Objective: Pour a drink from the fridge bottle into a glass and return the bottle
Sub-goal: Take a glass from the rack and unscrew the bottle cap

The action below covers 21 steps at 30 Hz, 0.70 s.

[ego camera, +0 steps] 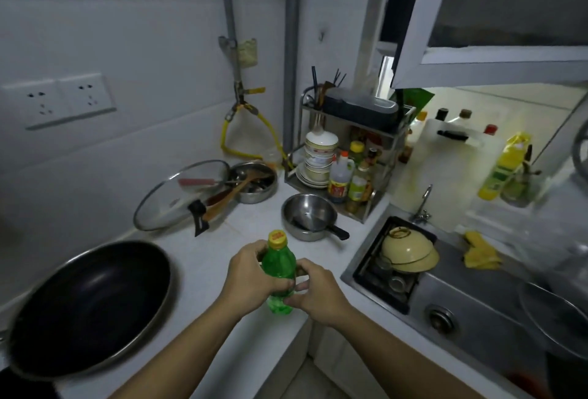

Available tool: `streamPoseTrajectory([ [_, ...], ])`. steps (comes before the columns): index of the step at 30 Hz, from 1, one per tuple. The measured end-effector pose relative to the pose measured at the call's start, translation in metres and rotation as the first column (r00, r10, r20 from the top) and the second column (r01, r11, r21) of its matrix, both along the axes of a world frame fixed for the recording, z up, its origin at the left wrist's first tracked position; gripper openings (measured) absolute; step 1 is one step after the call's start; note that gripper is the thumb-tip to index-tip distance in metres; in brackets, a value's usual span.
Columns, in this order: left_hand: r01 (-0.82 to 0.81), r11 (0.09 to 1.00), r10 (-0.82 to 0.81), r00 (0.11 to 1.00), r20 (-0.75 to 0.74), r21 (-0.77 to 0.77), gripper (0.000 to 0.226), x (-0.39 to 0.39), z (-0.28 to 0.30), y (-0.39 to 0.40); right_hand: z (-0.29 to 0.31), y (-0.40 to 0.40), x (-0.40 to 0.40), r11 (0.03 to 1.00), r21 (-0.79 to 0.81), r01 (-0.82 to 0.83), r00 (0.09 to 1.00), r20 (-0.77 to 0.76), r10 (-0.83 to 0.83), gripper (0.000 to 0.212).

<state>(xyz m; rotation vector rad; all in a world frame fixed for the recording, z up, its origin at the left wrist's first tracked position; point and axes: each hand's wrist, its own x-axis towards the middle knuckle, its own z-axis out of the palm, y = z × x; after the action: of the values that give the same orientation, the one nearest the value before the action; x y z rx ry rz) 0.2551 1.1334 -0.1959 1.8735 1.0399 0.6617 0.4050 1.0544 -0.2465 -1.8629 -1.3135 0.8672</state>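
Green bottle (279, 266) between both hands' fingers (294, 285).

Both bare forearms reached in from the bottom edge of the view and converged toward the middle. The left hand (251, 274) lay slightly ahead of the right, back of the hand up, its fingers curled round the upper body of a green bottle (278, 266), with the thumb on the near side. The right hand (313, 292) sat just beside it and a little lower, wrist bent slightly inward, fingers curled and pinching the bottle's lower part. The fingertips of the two hands nearly met. Both wrists were bare, no sleeves showing.
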Motion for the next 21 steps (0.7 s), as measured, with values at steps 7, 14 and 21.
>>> streamPoseTrajectory([
  [7,-0.01,0.998,0.002,0.994,-0.11,-0.069,0.067,0.06,-0.07,0.045,-0.059,0.048,0.069,0.99,-0.126,-0.058,0.998,0.032,0.062,0.049],
  [14,-0.02,0.996,0.009,0.992,-0.125,-0.085,0.062,0.094,-0.101,0.069,-0.097,0.093,0.106,0.965,-0.182,-0.187,0.979,0.043,0.198,0.035],
  [21,-0.092,0.993,0.084,0.991,-0.106,-0.07,0.073,0.095,-0.127,0.098,-0.117,0.123,0.11,0.95,-0.22,-0.22,0.974,-0.003,0.225,0.036],
])
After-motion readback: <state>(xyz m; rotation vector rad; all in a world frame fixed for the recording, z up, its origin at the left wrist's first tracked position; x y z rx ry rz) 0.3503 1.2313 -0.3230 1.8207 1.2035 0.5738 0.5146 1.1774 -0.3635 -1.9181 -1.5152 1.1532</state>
